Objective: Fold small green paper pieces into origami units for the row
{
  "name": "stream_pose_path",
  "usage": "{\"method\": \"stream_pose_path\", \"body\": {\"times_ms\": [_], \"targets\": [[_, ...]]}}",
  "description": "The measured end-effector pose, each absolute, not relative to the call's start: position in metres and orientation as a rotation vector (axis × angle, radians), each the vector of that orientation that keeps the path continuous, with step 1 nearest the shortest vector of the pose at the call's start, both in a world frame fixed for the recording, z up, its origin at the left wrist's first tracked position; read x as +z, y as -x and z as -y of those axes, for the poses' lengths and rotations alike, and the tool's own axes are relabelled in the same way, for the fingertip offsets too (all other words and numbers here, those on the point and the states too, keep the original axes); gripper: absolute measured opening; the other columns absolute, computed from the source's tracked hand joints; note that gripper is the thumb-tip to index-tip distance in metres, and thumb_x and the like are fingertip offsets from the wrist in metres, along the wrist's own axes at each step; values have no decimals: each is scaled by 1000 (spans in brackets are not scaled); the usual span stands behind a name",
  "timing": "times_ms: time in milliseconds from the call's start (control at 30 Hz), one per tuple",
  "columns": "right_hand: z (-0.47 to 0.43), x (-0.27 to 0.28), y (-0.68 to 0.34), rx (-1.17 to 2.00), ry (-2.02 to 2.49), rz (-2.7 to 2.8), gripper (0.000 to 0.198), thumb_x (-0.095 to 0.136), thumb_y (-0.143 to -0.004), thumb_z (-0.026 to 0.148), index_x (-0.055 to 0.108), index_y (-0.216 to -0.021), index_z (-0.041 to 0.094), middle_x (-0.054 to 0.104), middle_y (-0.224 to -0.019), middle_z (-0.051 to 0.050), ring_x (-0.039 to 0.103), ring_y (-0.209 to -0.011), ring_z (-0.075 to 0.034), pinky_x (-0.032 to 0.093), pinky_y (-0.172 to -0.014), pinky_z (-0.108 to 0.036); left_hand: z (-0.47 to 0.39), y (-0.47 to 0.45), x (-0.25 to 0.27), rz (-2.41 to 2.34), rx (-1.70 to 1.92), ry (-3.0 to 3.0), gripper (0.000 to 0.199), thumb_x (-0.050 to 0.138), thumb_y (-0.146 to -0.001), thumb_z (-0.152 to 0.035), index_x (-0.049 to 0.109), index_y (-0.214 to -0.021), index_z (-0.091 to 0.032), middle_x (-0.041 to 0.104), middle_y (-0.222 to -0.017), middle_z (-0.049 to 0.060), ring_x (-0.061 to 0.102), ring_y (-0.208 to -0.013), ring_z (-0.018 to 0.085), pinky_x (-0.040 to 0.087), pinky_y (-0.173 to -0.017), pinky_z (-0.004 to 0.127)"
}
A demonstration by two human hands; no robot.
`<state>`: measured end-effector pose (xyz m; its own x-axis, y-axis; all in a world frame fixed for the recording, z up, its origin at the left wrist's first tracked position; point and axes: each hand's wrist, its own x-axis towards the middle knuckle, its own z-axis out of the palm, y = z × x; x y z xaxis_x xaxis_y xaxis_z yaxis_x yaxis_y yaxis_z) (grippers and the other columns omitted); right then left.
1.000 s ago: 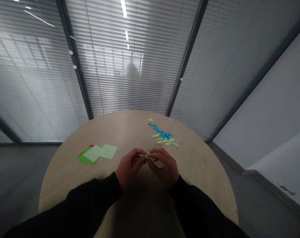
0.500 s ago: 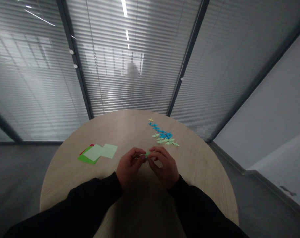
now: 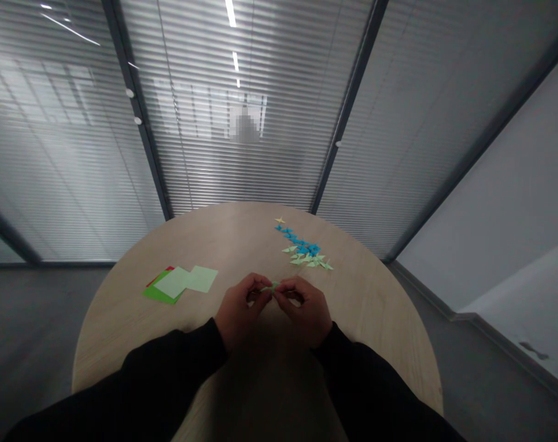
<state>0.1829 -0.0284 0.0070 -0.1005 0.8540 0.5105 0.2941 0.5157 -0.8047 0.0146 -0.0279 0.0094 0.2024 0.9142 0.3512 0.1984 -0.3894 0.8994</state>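
Between my fingertips is a small folded piece of light green paper (image 3: pixel 272 286), mostly covered by the fingers. My left hand (image 3: pixel 242 307) pinches it from the left, thumb and forefinger closed on it. From the right, my right hand (image 3: pixel 305 308) grips the same paper with thumb and forefinger. Beyond my right hand lie several folded pale green paper cranes (image 3: pixel 312 261), their exact shape hard to make out. Blue folded paper pieces (image 3: pixel 301 244) run in a line behind them, with one yellow folded piece (image 3: pixel 280 220) at the far end.
On the left of the round wooden table (image 3: pixel 131 325) lie flat square sheets: pale green paper (image 3: pixel 202 279), bright green paper (image 3: pixel 159 294) and a sliver of red paper (image 3: pixel 166 272). Glass partitions with blinds (image 3: pixel 242 172) stand behind the table; a white wall (image 3: pixel 513 233) is at right.
My right hand's fingers have drawn in closer around the small green paper, which now shows a narrower, flatter edge. The view has shifted slightly; the other papers stay in place.
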Motion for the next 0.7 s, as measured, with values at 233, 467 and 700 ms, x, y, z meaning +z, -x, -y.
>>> {"method": "stream_pose_path", "body": {"times_ms": [233,467,700], "targets": [[29,8,-184,658,1075,1666,10,67,-79,29,65,-81,19,69,-77,-4,68,-69,-17,56,-66,-30,28,-14,8,-1048,1216,-1784,16,59,-87,-29,57,-98,-19,69,-79,3,64,-72,16,48,-64,27],[29,9,-186,811,1079,1608,16,68,-78,33,63,-83,19,69,-78,-4,68,-70,-18,55,-65,-29,25,-12,7,-946,1189,-1682,22,64,-82,-29,55,-99,-19,68,-84,2,66,-77,16,50,-69,28],[24,5,-187,1010,993,1538,28,73,-74,34,57,-93,21,69,-83,-3,68,-75,-18,54,-68,-30,25,-12,9,-941,1162,-1601,24,64,-81,-26,53,-100,-18,65,-79,1,62,-72,14,46,-63,25]]}}
